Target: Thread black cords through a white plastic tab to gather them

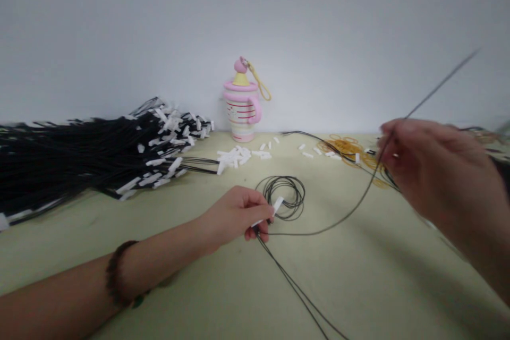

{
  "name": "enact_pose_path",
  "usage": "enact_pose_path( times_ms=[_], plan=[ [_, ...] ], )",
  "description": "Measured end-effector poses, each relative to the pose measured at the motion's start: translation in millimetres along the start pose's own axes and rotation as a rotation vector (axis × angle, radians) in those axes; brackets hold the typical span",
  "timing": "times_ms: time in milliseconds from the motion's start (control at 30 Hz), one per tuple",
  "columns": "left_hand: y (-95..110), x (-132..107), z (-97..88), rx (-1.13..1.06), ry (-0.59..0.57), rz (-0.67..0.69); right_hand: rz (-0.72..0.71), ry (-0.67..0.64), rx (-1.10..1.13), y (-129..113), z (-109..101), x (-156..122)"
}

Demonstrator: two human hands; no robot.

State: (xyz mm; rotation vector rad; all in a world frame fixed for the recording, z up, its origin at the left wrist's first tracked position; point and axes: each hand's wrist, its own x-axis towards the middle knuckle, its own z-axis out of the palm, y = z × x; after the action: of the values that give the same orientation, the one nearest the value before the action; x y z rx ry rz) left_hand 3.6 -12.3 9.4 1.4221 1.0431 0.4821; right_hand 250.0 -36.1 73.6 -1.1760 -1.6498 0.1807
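My left hand (pixel 249 212) is closed in a pinch on black cord, with a white tag (pixel 278 205) sticking out past the thumb. Black cord strands (pixel 287 278) run from under those fingers toward the lower right. Just behind the hand, a loose coil of black cord (pixel 292 194) lies on the table. Up at the right, my right hand (pixel 430 162) pinches a single black cord (pixel 350 212) between thumb and fingers. That cord sags across from the left hand, and its free end points up to the right.
Bundled black cords with white tags (pixel 99 154) fill the left of the pale table (pixel 207 297). A pink and white cup-shaped container (pixel 241 109) stands against the wall. Loose white tags (pixel 235 156) lie before it. Yellow rubber bands (pixel 345 146) are piled at the right.
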Motion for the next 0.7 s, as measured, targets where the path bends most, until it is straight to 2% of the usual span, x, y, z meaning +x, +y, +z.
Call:
enact_pose_path(
  times_ms=[33,67,133,167,233,333,700],
  plan=[
    [-0.4,0.0,-0.1,-0.004,0.006,0.000,0.031,-0.011,0.044,-1.0,9.3,-7.9],
    [-0.6,0.0,-0.2,-0.006,0.011,0.003,0.064,-0.095,0.053,-2.8,19.7,-17.1],
    [-0.6,0.2,-0.5,-0.007,0.015,0.010,0.124,-0.414,0.043,-6.5,41.5,-36.9],
    [-0.4,0.3,-0.7,-0.009,0.016,0.014,0.148,-0.508,0.065,-7.5,51.3,-46.2],
    [-0.1,0.8,-1.1,-0.023,0.016,0.017,0.142,-0.614,0.105,-7.0,66.3,-61.0],
    [-0.7,1.8,-2.0,-0.060,0.008,0.022,0.101,-0.663,0.124,-2.6,74.9,-70.5],
    [-1.9,3.4,-6.2,-0.137,-0.001,0.030,0.129,-0.696,0.196,1.6,70.2,-70.6]
  ],
)
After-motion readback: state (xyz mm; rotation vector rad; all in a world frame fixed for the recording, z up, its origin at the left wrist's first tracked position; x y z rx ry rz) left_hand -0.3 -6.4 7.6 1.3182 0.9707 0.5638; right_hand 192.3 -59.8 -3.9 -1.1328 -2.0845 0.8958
